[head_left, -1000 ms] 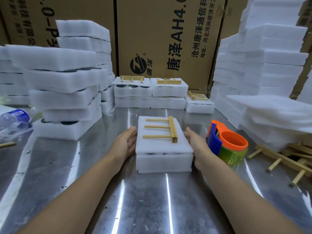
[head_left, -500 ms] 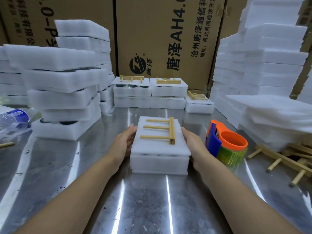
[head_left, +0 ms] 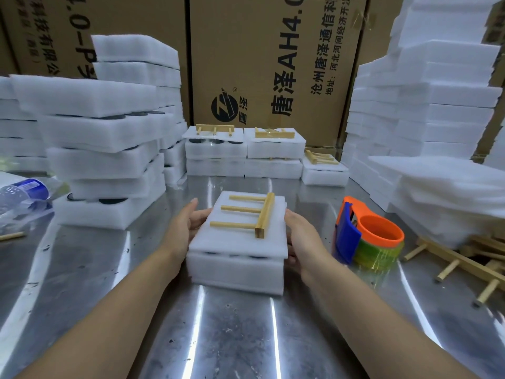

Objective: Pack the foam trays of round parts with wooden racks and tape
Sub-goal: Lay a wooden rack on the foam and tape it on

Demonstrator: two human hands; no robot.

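In the head view, a foam tray stack [head_left: 237, 265] sits on the metal table [head_left: 224, 337] between the two hands, directly in front of the person. The left hand [head_left: 183, 228] presses flat against the left side of the stack, with fingers [head_left: 194, 205] stretched forward along the foam edge, and the right hand [head_left: 302, 233] holds the right side in the same way, so both hands grip the stack from its sides. Both forearms reach forward from the lower corners of the picture. On top of the stack lies a wooden rack [head_left: 252, 216], flat, with its three pegs pointing to the left. Between the upper foam sheet and the lower tray, dark round parts [head_left: 232, 254] are partly visible. Just beside the right hand stands an orange and blue tape dispenser [head_left: 367, 236]. Behind it, finished packs [head_left: 244, 151] with racks on top stand near the cardboard boxes [head_left: 273, 64]. More loose racks [head_left: 459, 262] lie at the right edge, and high piles of foam trays [head_left: 103, 138] stand on the left.
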